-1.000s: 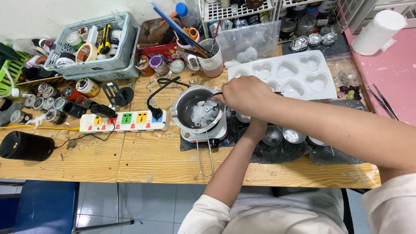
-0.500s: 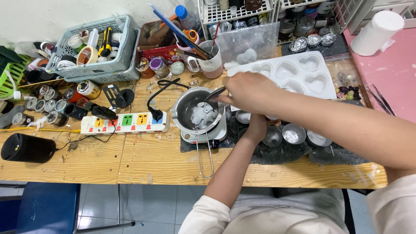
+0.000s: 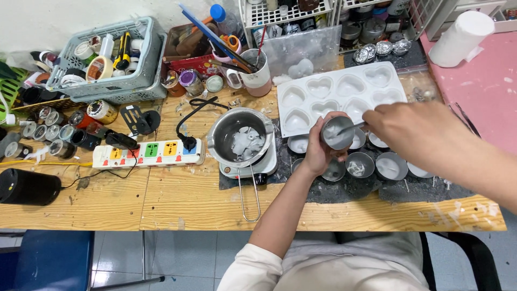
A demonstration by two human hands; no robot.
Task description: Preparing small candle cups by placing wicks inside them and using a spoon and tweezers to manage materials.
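My left hand is shut around a small round metal tin with white wax inside, held just above the dark mat. My right hand grips a thin metal spoon whose tip rests in that tin. To the left, a steel pot holding white wax chunks sits on a small white hotplate, its wire handle pointing toward me. A white heart-shaped mould tray lies behind my hands.
Several more small tins stand on the dark mat. A power strip, a grey basket of tape rolls, a mug of tools, a white paper roll and a black cylinder crowd the wooden table.
My right hand has moved from over the pot to the right with the spoon. My left hand now shows, holding a tin up beside the mould tray.
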